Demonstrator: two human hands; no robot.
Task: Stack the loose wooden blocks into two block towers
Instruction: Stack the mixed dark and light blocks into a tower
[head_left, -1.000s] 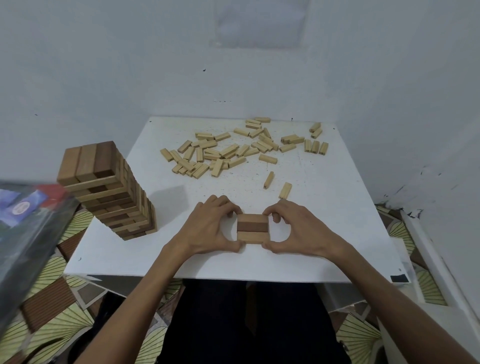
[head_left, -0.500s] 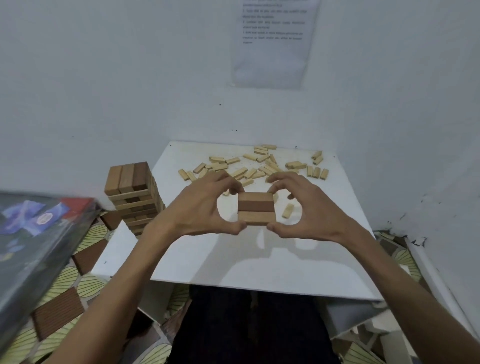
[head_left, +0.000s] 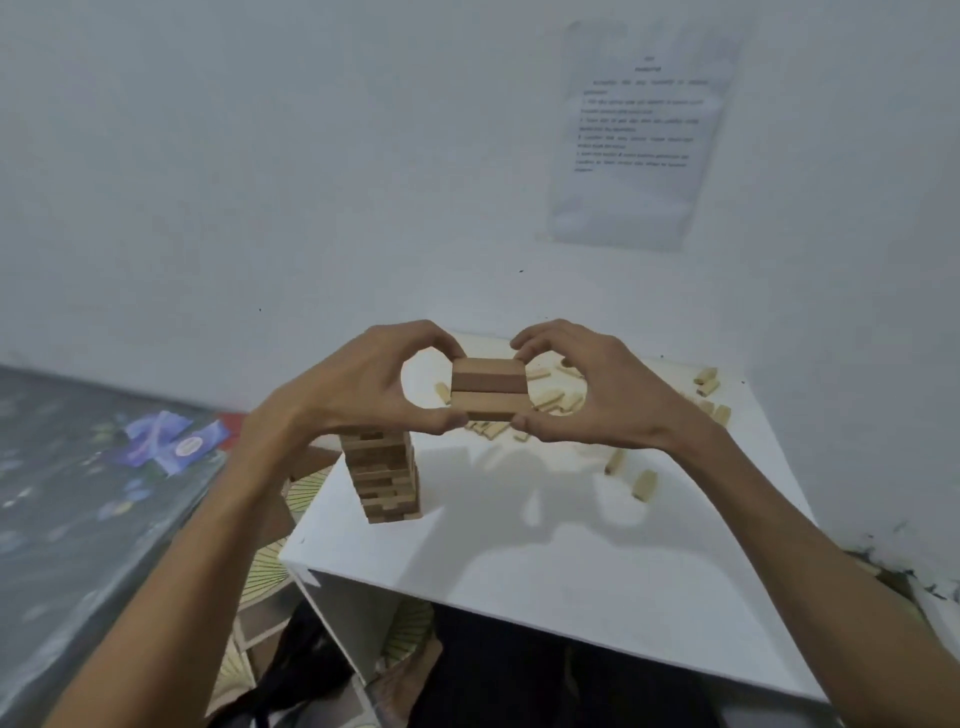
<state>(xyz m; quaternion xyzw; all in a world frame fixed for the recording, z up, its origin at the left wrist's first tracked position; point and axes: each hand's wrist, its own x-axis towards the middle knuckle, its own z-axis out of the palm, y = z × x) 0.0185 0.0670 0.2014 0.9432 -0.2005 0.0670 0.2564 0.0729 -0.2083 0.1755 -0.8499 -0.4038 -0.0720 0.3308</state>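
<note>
A row of three wooden blocks (head_left: 488, 388), two pale with a dark one between, hangs in the air above the white table (head_left: 597, 561). My left hand (head_left: 363, 384) pinches its left end and my right hand (head_left: 587, 384) pinches its right end, thumbs below and fingers above. A block tower (head_left: 387, 475) stands on the table's left side, its top hidden behind my left hand. Several loose blocks (head_left: 550, 402) lie scattered at the far side of the table, partly hidden by my hands.
Two single blocks (head_left: 644, 486) lie to the right of the middle. A grey mattress with a blue print (head_left: 104, 467) is at the left. A paper sheet (head_left: 639, 145) hangs on the white wall. Patterned floor mats show below the table's left edge.
Both hands lifted the three-block row off the table and carried it up and toward the tower. The head camera tilted up and turned.
</note>
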